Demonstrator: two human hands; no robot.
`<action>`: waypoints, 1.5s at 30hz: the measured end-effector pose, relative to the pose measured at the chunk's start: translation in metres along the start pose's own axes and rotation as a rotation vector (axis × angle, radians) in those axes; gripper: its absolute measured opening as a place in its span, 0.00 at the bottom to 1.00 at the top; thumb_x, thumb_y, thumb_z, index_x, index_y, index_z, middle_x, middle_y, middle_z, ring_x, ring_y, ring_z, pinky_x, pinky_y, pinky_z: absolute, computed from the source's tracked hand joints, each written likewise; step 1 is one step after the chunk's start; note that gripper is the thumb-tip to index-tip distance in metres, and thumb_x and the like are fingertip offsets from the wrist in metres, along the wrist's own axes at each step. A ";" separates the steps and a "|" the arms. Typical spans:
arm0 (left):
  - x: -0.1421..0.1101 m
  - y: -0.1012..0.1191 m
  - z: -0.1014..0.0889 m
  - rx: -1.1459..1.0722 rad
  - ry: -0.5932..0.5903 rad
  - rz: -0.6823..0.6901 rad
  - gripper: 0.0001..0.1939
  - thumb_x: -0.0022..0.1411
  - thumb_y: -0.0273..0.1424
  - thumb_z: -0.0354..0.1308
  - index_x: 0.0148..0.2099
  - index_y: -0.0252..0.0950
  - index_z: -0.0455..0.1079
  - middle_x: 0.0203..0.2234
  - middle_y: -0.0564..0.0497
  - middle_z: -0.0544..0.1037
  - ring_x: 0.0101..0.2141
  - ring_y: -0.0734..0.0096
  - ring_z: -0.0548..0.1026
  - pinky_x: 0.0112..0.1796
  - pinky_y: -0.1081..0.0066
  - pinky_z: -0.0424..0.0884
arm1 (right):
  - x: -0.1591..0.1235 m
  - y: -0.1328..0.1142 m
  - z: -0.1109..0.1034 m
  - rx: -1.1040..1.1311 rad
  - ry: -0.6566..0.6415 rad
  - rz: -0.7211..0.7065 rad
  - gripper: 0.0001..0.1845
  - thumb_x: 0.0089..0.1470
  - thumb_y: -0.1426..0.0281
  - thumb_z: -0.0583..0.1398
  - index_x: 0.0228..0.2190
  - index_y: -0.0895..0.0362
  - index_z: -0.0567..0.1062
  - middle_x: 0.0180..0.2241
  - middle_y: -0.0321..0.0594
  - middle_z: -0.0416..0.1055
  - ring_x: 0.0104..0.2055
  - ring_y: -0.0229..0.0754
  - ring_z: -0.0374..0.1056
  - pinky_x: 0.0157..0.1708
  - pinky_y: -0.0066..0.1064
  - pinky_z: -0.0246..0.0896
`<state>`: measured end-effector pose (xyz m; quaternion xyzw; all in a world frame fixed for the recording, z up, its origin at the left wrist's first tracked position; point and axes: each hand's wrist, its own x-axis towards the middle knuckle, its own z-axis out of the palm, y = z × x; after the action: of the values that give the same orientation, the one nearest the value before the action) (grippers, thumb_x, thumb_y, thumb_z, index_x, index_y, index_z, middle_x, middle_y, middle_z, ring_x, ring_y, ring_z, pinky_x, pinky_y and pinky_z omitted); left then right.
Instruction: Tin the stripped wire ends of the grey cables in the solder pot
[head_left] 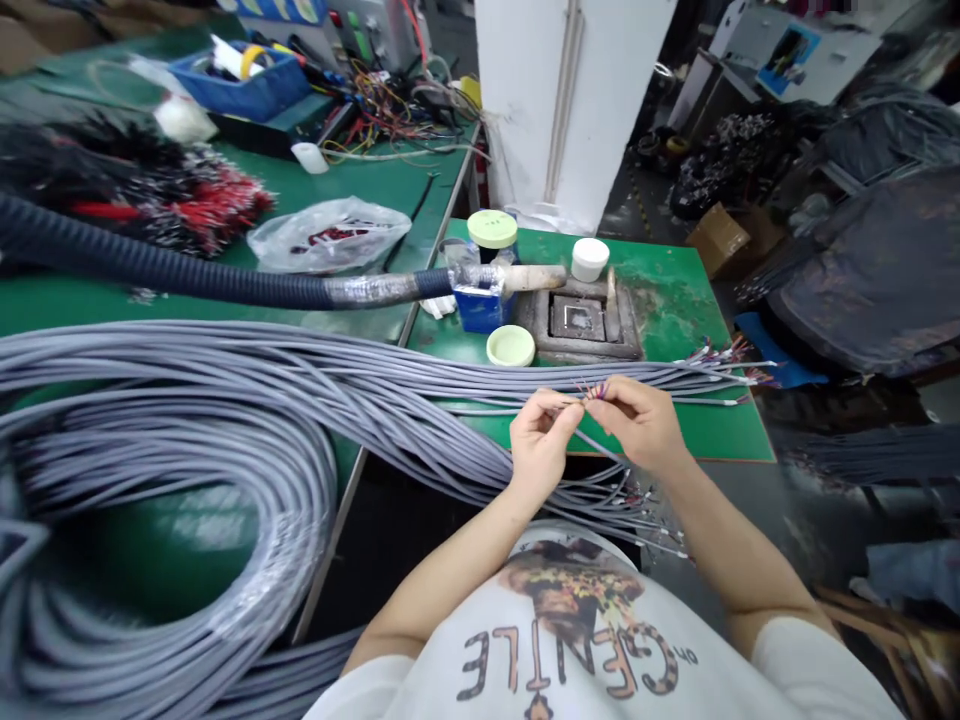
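My left hand and my right hand meet fingertip to fingertip above the green table's front edge. Between them are thin coloured wires, some purplish and reddish, at the stripped end of a grey cable. Both hands are closed in a pinch on these wires. A grey cable runs below the fingers. Just behind the hands lies a row of grey cables with stripped ends to the right. More cables pass under my left hand, their frayed ends hanging near my shirt.
A big coil of grey cable fills the left side. Behind the hands sit a soot-stained square pot, a dark ribbed hose, a blue container, a pale green lid and a white tub. A white pillar stands beyond.
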<state>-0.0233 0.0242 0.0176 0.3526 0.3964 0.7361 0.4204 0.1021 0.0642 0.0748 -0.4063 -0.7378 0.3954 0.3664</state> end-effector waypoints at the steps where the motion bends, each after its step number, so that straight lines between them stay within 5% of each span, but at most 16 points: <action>1: 0.003 -0.001 -0.006 -0.003 0.033 -0.022 0.07 0.57 0.35 0.63 0.36 0.39 0.72 0.25 0.54 0.72 0.27 0.76 0.68 0.32 0.74 0.65 | 0.013 -0.002 0.002 -0.069 -0.026 -0.032 0.13 0.54 0.64 0.60 0.22 0.57 0.71 0.22 0.34 0.63 0.24 0.34 0.58 0.25 0.28 0.52; 6: 0.006 -0.010 -0.046 0.253 0.139 0.086 0.12 0.57 0.35 0.63 0.43 0.38 0.72 0.28 0.53 0.73 0.29 0.73 0.70 0.35 0.72 0.66 | 0.091 -0.003 0.017 -0.295 -0.204 -0.065 0.17 0.53 0.64 0.59 0.18 0.59 0.68 0.17 0.31 0.57 0.22 0.32 0.52 0.24 0.28 0.46; 12: 0.001 -0.023 -0.068 0.550 -0.080 0.259 0.05 0.59 0.31 0.58 0.37 0.39 0.75 0.27 0.49 0.77 0.30 0.67 0.72 0.36 0.66 0.66 | 0.161 0.016 0.051 -0.667 -0.405 -0.028 0.13 0.48 0.66 0.59 0.18 0.60 0.73 0.16 0.32 0.60 0.22 0.33 0.53 0.24 0.28 0.44; 17: 0.002 -0.024 -0.067 0.576 -0.137 0.296 0.06 0.60 0.30 0.57 0.38 0.39 0.75 0.27 0.47 0.78 0.29 0.66 0.72 0.35 0.66 0.65 | 0.181 0.026 0.070 -0.906 -0.507 0.022 0.10 0.48 0.68 0.60 0.21 0.60 0.76 0.20 0.38 0.68 0.23 0.35 0.58 0.25 0.29 0.45; 26: 0.001 -0.027 -0.069 0.608 -0.165 0.294 0.07 0.61 0.30 0.56 0.39 0.40 0.75 0.27 0.47 0.78 0.30 0.66 0.72 0.35 0.66 0.64 | 0.188 0.035 0.081 -0.955 -0.567 0.048 0.10 0.47 0.68 0.60 0.20 0.60 0.75 0.20 0.39 0.68 0.23 0.36 0.57 0.25 0.30 0.46; 32: 0.002 -0.028 -0.070 0.658 -0.171 0.365 0.06 0.62 0.29 0.54 0.39 0.38 0.73 0.27 0.47 0.78 0.28 0.69 0.72 0.34 0.67 0.65 | 0.190 0.040 0.043 -0.844 -0.469 0.027 0.15 0.48 0.64 0.59 0.17 0.60 0.73 0.16 0.34 0.62 0.21 0.33 0.54 0.24 0.29 0.44; 38: 0.002 -0.029 -0.070 0.683 -0.150 0.430 0.05 0.61 0.27 0.56 0.39 0.37 0.72 0.27 0.49 0.78 0.28 0.70 0.71 0.32 0.68 0.65 | 0.191 0.093 -0.027 -0.784 -0.198 0.278 0.19 0.46 0.59 0.60 0.17 0.61 0.74 0.14 0.34 0.63 0.19 0.33 0.55 0.22 0.28 0.46; 45: 0.001 -0.029 -0.071 0.702 -0.158 0.445 0.05 0.59 0.24 0.57 0.39 0.36 0.72 0.27 0.50 0.78 0.28 0.70 0.72 0.32 0.68 0.65 | 0.194 0.131 -0.042 -0.887 -0.106 0.389 0.13 0.44 0.63 0.63 0.19 0.61 0.78 0.16 0.37 0.67 0.22 0.36 0.61 0.24 0.28 0.51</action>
<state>-0.0740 0.0144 -0.0389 0.6067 0.5039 0.5998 0.1347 0.1010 0.2951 0.0198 -0.6331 -0.7631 0.1242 0.0392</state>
